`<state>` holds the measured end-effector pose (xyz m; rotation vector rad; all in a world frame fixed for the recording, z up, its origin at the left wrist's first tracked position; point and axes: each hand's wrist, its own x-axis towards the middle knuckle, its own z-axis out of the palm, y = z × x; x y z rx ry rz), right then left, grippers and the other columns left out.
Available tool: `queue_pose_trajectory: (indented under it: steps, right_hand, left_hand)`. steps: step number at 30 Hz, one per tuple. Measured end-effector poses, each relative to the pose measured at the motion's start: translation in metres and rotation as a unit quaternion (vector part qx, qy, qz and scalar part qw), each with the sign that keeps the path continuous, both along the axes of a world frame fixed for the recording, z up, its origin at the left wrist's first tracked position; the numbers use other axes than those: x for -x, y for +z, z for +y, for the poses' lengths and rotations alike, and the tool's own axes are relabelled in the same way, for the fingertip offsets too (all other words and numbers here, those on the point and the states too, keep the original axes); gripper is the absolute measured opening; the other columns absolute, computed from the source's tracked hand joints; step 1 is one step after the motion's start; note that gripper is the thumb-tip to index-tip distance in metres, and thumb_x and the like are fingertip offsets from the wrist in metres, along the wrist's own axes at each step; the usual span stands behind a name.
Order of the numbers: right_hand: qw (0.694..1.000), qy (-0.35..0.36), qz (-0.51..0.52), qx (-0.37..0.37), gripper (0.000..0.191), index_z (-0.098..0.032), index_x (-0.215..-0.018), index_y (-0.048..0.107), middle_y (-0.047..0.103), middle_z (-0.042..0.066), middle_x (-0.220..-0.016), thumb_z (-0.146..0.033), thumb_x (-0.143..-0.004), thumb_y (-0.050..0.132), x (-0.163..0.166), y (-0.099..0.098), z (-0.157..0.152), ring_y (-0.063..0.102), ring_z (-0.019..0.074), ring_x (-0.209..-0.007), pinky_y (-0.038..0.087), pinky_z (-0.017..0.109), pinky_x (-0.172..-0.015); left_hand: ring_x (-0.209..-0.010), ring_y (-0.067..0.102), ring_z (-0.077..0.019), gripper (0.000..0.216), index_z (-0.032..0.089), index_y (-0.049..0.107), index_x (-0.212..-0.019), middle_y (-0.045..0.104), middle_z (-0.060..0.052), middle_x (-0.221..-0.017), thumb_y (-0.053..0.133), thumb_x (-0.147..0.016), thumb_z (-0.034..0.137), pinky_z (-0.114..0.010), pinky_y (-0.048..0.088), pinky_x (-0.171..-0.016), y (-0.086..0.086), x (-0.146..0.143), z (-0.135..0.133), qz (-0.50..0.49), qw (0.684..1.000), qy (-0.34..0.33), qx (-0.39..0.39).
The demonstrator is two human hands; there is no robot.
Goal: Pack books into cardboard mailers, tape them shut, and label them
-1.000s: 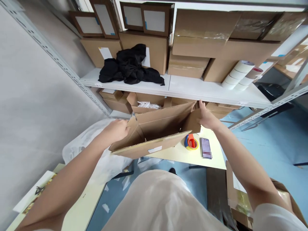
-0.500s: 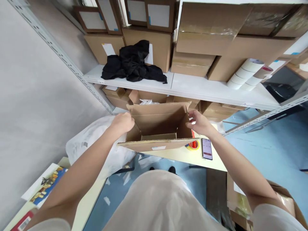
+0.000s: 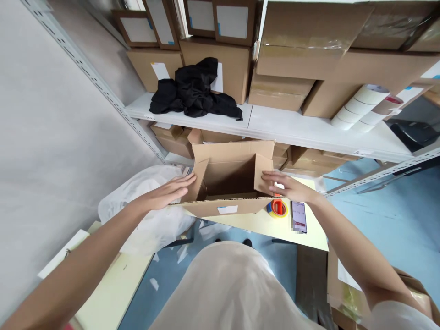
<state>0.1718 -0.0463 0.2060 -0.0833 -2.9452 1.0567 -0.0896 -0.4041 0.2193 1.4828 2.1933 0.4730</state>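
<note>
- The open cardboard box (image 3: pixel 230 178) stands mouth-up over the pale table (image 3: pixel 247 223), in front of the shelf (image 3: pixel 295 128); its underside is out of sight, so whether it rests on the tabletop cannot be told.
- Its left flap (image 3: pixel 199 178) and right flap (image 3: pixel 263 169) lean in over the opening; the inside is dark and partly hidden by the near wall.
- The left hand (image 3: pixel 172 190) is open, fingers extended and laid on the left flap, without a closed grip.
- The right hand (image 3: pixel 288 185) is likewise open, its straight fingers on the right flap; whether the thumb touches cardboard is hard to see.
- Both arms reach forward, and the frame's lower part cuts them off.
- Just right of the box lie tape rolls (image 3: pixel 282 214), then a phone (image 3: pixel 299 217), its screen too small to read.
- The left forearm partly covers a white plastic bag (image 3: pixel 137 229).
</note>
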Motion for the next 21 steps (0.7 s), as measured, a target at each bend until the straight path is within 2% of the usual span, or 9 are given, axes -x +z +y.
queue_pose_trajectory:
  steps: [3,6,9,11,14,16,19,21]
  right_hand:
    - [0.998,0.063,-0.022,0.011,0.047,-0.028,-0.138,0.051,0.035,0.003,-0.153,-0.037,-0.092,0.045,-0.009,0.000,0.013,0.032,0.0264,-0.141,0.024,0.049,-0.117]
    - [0.994,0.105,-0.040,-0.007,0.062,-0.030,-0.145,0.039,0.026,0.000,-0.157,-0.031,-0.085,0.057,-0.014,0.000,0.016,0.026,0.0278,-0.144,0.020,0.050,-0.119]
    - [0.990,0.113,-0.071,-0.041,0.084,-0.030,-0.149,0.028,0.018,0.002,-0.159,-0.034,-0.076,0.069,-0.017,-0.002,0.011,0.020,0.0308,-0.145,0.017,0.051,-0.119]
    - [0.989,0.113,-0.079,-0.047,0.091,-0.028,-0.150,0.025,0.016,0.003,-0.159,-0.042,-0.074,0.073,-0.019,-0.006,0.005,0.017,0.0323,-0.146,0.015,0.051,-0.120]
    - [0.994,0.094,-0.053,-0.029,0.079,-0.026,-0.148,0.032,0.022,0.004,-0.157,-0.052,-0.080,0.065,-0.021,-0.012,-0.003,0.018,0.0323,-0.146,0.014,0.052,-0.120]
    - [0.998,0.066,-0.017,-0.007,0.063,-0.026,-0.143,0.044,0.032,0.005,-0.154,-0.053,-0.087,0.056,-0.022,-0.017,-0.008,0.021,0.0316,-0.145,0.017,0.053,-0.120]
    - [0.999,-0.008,0.026,0.031,0.046,-0.027,-0.128,0.062,0.047,0.005,-0.145,-0.052,-0.091,0.048,-0.023,-0.023,-0.016,0.029,0.0319,-0.142,0.025,0.054,-0.117]
    - [0.994,-0.068,0.045,0.069,0.039,-0.027,-0.113,0.071,0.059,0.006,-0.135,-0.051,-0.090,0.050,-0.024,-0.030,-0.021,0.040,0.0335,-0.136,0.036,0.054,-0.111]
  left_hand:
    - [-0.146,0.020,-0.0236,0.077,0.025,0.033,-0.148,0.026,-0.003,-0.157,0.008,-0.089,0.068,-0.041,0.019,-0.118,-0.008,0.004,-0.013,-0.041,0.998,-0.035,-0.013]
    - [-0.147,0.014,-0.0259,0.087,0.024,0.030,-0.149,0.020,-0.004,-0.159,-0.002,-0.084,0.073,-0.043,0.014,-0.119,-0.013,0.005,-0.013,-0.040,0.998,-0.050,-0.015]
    - [-0.147,0.008,-0.0328,0.090,0.026,0.031,-0.149,0.011,-0.005,-0.160,-0.004,-0.081,0.075,-0.052,0.013,-0.116,-0.016,0.007,-0.006,-0.032,0.998,-0.054,0.016]
    - [-0.147,0.004,-0.0382,0.084,0.030,0.031,-0.148,0.005,-0.004,-0.160,0.001,-0.083,0.075,-0.060,0.013,-0.113,-0.017,0.010,-0.001,-0.030,0.997,-0.047,0.048]
    - [-0.146,0.003,-0.0421,0.077,0.034,0.033,-0.146,0.004,-0.004,-0.160,0.013,-0.085,0.076,-0.065,0.016,-0.109,-0.018,0.016,0.005,-0.036,0.997,-0.036,0.061]
    - [-0.146,0.008,-0.0410,0.079,0.035,0.040,-0.143,0.012,-0.004,-0.160,0.011,-0.083,0.078,-0.064,0.020,-0.109,-0.020,0.020,0.006,-0.057,0.997,-0.025,0.034]
    - [-0.144,0.022,-0.0370,0.094,0.034,0.057,-0.131,0.031,-0.006,-0.155,-0.004,-0.077,0.080,-0.058,0.026,-0.110,-0.026,0.020,0.002,-0.106,0.992,-0.005,-0.067]
    - [-0.139,0.034,-0.0357,0.094,0.029,0.064,-0.124,0.041,-0.010,-0.150,0.001,-0.078,0.081,-0.055,0.030,-0.110,-0.034,0.017,-0.001,-0.133,0.979,0.014,-0.152]
